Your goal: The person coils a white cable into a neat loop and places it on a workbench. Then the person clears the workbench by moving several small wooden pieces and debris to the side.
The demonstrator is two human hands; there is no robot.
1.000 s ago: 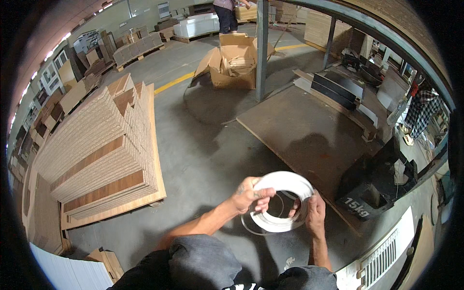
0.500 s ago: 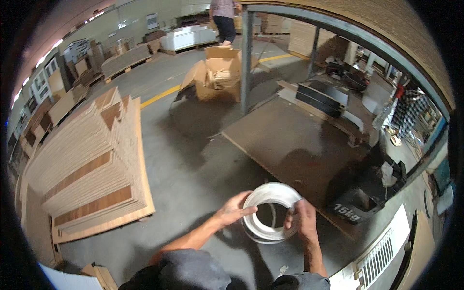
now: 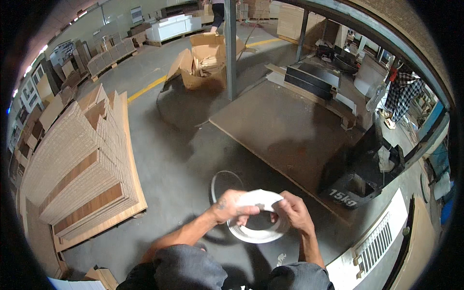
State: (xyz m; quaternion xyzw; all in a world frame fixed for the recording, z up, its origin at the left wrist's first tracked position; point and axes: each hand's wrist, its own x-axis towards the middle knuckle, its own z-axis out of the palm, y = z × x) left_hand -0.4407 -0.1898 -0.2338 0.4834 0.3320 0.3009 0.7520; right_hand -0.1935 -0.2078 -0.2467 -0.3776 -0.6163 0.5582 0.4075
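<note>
White roll (image 3: pixel 259 236), one piece, is grasped between thumbs and fingers of one left hand (image 3: pixel 232 205) and one right hand (image 3: pixel 297 212).

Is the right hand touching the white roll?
Touching: the head view shows the right hand holding the white roll, thumb on its upper right edge.

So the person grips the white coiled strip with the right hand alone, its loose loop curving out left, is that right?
Not the right hand alone: the head view shows the left hand gripping the white coiled strip too; its loose loop curves out left.
</note>
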